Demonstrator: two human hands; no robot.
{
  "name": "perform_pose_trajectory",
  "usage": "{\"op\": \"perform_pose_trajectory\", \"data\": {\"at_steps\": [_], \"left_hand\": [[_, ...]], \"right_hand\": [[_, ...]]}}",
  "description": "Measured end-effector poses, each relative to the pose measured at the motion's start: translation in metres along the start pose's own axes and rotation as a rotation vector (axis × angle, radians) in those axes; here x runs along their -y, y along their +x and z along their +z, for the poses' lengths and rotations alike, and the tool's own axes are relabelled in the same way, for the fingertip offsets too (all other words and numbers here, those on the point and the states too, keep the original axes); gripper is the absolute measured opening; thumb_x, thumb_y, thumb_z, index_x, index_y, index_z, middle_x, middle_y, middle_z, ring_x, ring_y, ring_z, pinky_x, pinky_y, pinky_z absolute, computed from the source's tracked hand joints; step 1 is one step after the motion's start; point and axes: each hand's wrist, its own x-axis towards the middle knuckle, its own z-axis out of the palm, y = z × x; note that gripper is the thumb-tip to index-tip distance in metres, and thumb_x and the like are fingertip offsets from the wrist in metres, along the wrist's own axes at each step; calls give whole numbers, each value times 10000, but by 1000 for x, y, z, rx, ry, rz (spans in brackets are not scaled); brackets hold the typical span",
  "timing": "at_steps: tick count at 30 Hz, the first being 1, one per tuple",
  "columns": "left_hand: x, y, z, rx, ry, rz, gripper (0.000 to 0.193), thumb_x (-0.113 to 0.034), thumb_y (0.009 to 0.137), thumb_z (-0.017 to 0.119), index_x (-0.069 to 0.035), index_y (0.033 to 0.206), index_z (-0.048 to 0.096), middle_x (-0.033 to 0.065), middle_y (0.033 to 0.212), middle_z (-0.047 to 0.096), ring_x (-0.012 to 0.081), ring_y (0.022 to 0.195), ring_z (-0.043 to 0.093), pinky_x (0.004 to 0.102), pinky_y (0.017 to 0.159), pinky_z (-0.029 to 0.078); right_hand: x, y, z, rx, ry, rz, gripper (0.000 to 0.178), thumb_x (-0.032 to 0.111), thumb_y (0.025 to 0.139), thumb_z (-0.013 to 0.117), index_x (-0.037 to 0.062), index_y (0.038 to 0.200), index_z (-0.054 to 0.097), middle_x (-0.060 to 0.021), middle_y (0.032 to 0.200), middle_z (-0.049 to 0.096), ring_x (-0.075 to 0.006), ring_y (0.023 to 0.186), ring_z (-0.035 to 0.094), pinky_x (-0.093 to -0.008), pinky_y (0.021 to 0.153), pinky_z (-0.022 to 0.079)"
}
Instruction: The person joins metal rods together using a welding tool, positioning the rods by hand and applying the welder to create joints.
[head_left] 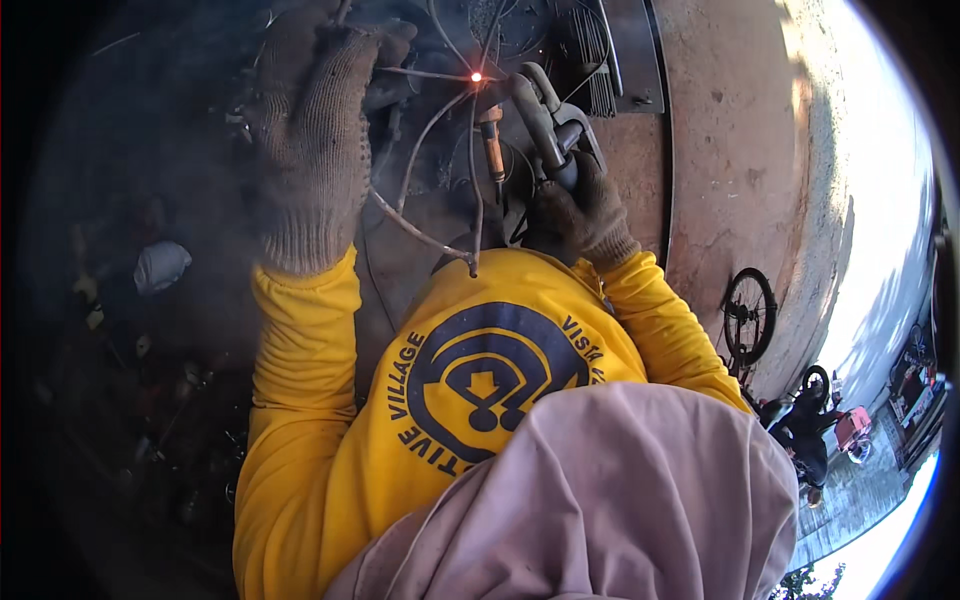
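Observation:
Both my hands wear grey-brown knit work gloves. At the upper left, my left hand (320, 150) is closed round a thin metal rod (425, 73), its fingertips partly lost in shadow and smoke. That rod runs right to a bright glowing orange spot (476, 77), where several bent metal rods (425, 135) meet. My right hand (588, 210), lower and to the right, grips the near end of a grey metal clamp (537, 115). The clamp's far end lies just right of the glowing spot. Between clamp and rods stands a copper-coloured cylindrical piece (492, 150) with a dark lower end.
A bundle of thin rods (592, 62) lies beside a dark metal plate (640, 55) at the top. Brown concrete floor (735, 150) stretches right, where a bicycle wheel (750, 315) and a motorcycle (808, 420) stand. Smoke dims the left side, around a pale crumpled object (162, 267).

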Motion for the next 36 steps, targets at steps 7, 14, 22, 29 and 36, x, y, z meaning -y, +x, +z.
{"op": "perform_pose_trajectory", "data": {"at_steps": [7,14,22,29,36], "left_hand": [[-1,-2,5,-194,184,-91,448,-58,967,617,83,1382,524,179,1010,710,341,1036,708,467,1006,540],[1,-2,7,-200,240,-55,412,-16,978,585,80,1374,529,159,1005,713,305,993,725,428,984,552],[29,-28,-70,-130,308,3,383,-47,1005,546,73,1369,531,163,1143,680,266,1069,678,365,1011,521],[8,-21,-19,-161,389,-1,357,-43,995,561,68,1334,565,150,1174,675,244,1063,679,346,985,531],[5,-12,-7,-214,363,-29,331,-39,984,575,63,1298,599,136,1204,670,222,1057,681,327,959,541]], "right_hand": [[-5,1,1,19,54,28,582,318,897,739,-22,1323,533,-250,1081,682,-402,1023,682,-432,891,535],[-2,2,0,22,3,2,577,324,898,731,-14,1322,533,-248,1069,690,-400,1002,693,-445,876,542],[7,9,4,75,197,-117,558,219,947,677,-25,1403,467,-225,1286,588,-295,1162,591,-392,1004,475],[-2,10,3,20,-136,-381,537,226,938,707,2,1386,511,-178,1249,612,-260,1028,643,-371,912,527],[2,4,7,-36,341,-111,579,247,926,673,-46,1385,474,-216,1152,687,-319,1089,669,-406,922,526]]}}
